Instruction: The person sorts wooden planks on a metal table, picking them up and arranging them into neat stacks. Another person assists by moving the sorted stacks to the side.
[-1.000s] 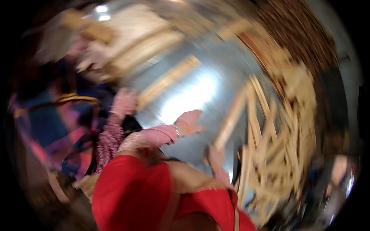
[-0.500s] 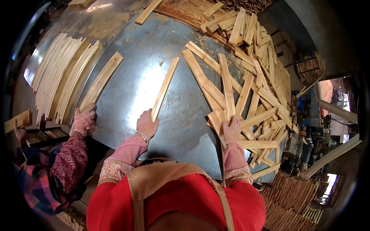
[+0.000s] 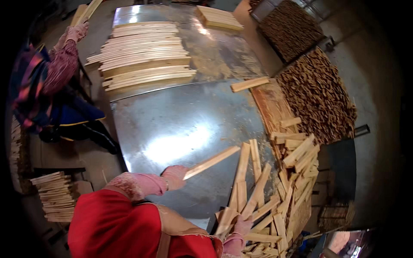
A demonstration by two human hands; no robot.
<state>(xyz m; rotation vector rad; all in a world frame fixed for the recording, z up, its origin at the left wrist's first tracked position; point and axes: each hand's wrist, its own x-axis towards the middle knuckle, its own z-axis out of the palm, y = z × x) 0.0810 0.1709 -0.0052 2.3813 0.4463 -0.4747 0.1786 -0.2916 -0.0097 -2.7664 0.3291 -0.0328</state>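
My left hand (image 3: 175, 177), in a pink glove, is closed round the near end of a narrow wooden slat (image 3: 211, 162). The slat points away to the right over the metal tabletop (image 3: 142, 124). Lower right, my right hand (image 3: 243, 225) is closed on the near end of another wooden board (image 3: 257, 191), which leans over the edge of a loose heap of boards (image 3: 297, 189). Its fingers are partly hidden. Longer boards (image 3: 241, 172) lie just beyond it.
Beyond the seam, a row of slats (image 3: 146, 51) lies side by side. A block of stacked boards (image 3: 219, 18) sits farther back. At the upper left, a co-worker's gloved hand (image 3: 76, 32) holds boards. Dense wood stacks (image 3: 316, 94) stand to the right; another pile (image 3: 53, 195) is lower left.
My view has swung left. The co-worker has taken the board from the table and stands away at the left. My hands still hold their slats.
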